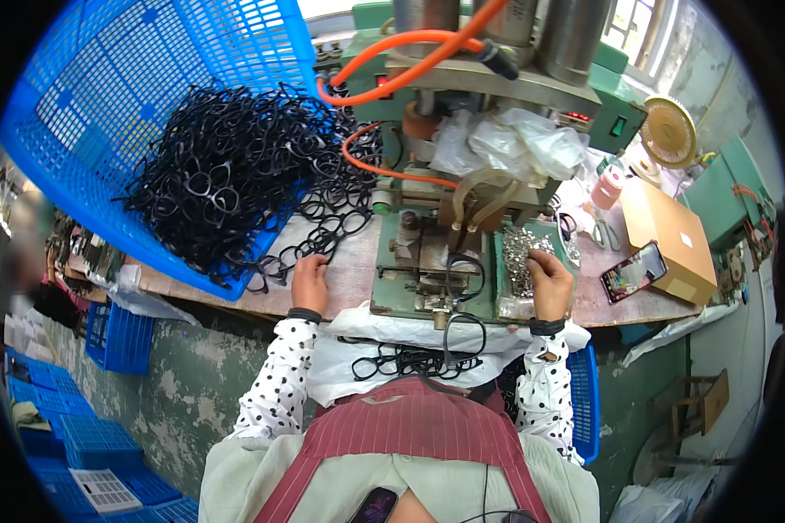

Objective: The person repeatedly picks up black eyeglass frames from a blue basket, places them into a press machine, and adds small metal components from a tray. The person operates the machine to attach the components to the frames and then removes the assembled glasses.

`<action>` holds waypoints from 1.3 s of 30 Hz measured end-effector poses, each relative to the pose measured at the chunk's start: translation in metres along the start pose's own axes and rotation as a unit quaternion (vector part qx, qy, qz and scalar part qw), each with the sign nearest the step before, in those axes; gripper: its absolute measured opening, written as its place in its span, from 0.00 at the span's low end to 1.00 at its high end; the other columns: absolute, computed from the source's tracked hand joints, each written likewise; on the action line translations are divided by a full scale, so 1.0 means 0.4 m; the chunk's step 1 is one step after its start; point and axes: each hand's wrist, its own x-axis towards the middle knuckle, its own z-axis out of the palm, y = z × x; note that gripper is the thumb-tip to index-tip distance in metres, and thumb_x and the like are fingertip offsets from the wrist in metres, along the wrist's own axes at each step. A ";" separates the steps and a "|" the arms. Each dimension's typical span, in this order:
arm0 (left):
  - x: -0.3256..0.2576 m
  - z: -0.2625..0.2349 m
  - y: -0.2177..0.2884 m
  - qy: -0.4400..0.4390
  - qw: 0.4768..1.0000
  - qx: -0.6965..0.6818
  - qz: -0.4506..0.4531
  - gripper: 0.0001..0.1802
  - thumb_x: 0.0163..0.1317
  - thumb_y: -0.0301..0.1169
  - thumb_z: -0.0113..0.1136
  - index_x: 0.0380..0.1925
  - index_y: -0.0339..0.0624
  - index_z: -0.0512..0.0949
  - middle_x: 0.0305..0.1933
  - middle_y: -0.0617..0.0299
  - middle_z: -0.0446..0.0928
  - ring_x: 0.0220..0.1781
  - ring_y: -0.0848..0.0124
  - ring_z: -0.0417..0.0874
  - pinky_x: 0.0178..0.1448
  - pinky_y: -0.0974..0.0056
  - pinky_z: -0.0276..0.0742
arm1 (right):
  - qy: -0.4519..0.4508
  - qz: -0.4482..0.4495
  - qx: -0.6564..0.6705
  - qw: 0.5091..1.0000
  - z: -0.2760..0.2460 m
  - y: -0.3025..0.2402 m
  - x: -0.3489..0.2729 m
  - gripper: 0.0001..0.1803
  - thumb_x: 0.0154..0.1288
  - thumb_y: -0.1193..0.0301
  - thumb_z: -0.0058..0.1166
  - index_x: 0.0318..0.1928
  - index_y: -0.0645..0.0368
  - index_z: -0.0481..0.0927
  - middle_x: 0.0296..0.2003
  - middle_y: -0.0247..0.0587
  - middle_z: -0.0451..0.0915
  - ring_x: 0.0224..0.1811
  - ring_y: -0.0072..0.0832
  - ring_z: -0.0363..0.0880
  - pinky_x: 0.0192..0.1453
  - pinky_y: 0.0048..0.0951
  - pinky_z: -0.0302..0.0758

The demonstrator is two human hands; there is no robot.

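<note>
My left hand (309,284) is closed at the near edge of the loose black eyeglass frames (330,228), its fingertips on the end of one frame. My right hand (550,284) is pinched over a green tray (506,307) of small silvery metal parts (521,253); whatever lies between its fingertips is too small to make out. Between my hands stands a green bench press (392,292). A black eyeglass frame (465,336) sits upright at its front fixture, one rim above the other. More black frames (392,363) lie on a white cloth (327,370) over my lap.
A big blue basket (61,187) heaped with black frames leans at the left. Orange hoses (410,39) loop across the press, with a plastic bag (510,144) beneath. At right lie scissors (605,234), a phone (633,273) and a cardboard box (667,240).
</note>
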 end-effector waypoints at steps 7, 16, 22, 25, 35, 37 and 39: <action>-0.016 -0.049 0.299 0.074 0.979 -0.082 0.173 0.13 0.56 0.21 0.61 0.42 0.39 0.75 0.35 0.57 0.76 0.35 0.58 0.78 0.45 0.60 0.72 | -0.094 -0.027 0.181 0.979 0.064 -0.190 -0.045 0.09 0.58 0.82 0.59 0.40 0.65 0.86 0.33 0.34 0.84 0.32 0.14 0.75 0.36 0.17 0.70; -0.040 -0.013 0.549 -0.048 0.849 -0.146 0.506 0.25 0.45 0.24 0.67 0.49 0.41 0.78 0.44 0.60 0.80 0.40 0.61 0.81 0.51 0.53 0.76 | -0.106 -0.003 0.168 0.980 0.114 -0.293 -0.099 0.21 0.52 0.77 0.66 0.47 0.63 0.73 0.34 0.38 0.85 0.29 0.10 0.74 0.29 0.15 0.61; -0.034 0.000 0.525 -0.079 0.826 -0.178 0.529 0.24 0.47 0.24 0.66 0.49 0.39 0.78 0.42 0.58 0.80 0.39 0.59 0.79 0.49 0.54 0.76 | -0.108 -0.006 0.136 0.985 0.139 -0.283 -0.090 0.22 0.51 0.77 0.66 0.47 0.62 0.74 0.32 0.39 0.85 0.25 0.10 0.69 0.26 0.15 0.60; -0.040 -0.004 0.520 -0.086 0.809 -0.175 0.555 0.23 0.49 0.25 0.64 0.48 0.38 0.78 0.42 0.58 0.79 0.39 0.59 0.78 0.48 0.55 0.75 | -0.104 -0.019 0.142 0.984 0.163 -0.291 -0.087 0.24 0.50 0.79 0.66 0.49 0.64 0.71 0.32 0.39 0.84 0.27 0.14 0.74 0.29 0.16 0.67; -0.019 -0.003 0.522 -0.171 0.775 -0.213 0.570 0.27 0.48 0.22 0.61 0.53 0.38 0.76 0.55 0.51 0.76 0.52 0.55 0.79 0.62 0.48 0.73 | -0.056 -0.076 0.087 0.992 0.143 -0.270 -0.060 0.24 0.52 0.78 0.63 0.51 0.59 0.74 0.33 0.37 0.84 0.33 0.22 0.81 0.37 0.24 0.74; -0.013 0.024 0.514 -0.195 0.776 -0.220 0.559 0.30 0.45 0.21 0.62 0.54 0.38 0.75 0.58 0.51 0.74 0.54 0.53 0.78 0.62 0.49 0.74 | 0.083 -0.189 -0.096 0.974 0.084 -0.179 0.000 0.22 0.50 0.75 0.66 0.48 0.55 0.78 0.34 0.36 0.84 0.36 0.31 0.81 0.40 0.31 0.74; -0.009 0.040 0.503 -0.196 0.771 -0.209 0.569 0.30 0.44 0.21 0.61 0.54 0.37 0.74 0.59 0.52 0.74 0.53 0.52 0.78 0.61 0.49 0.74 | 0.139 -0.144 -0.298 0.933 0.008 -0.056 0.041 0.19 0.52 0.69 0.67 0.46 0.52 0.79 0.33 0.35 0.84 0.37 0.37 0.79 0.44 0.39 0.73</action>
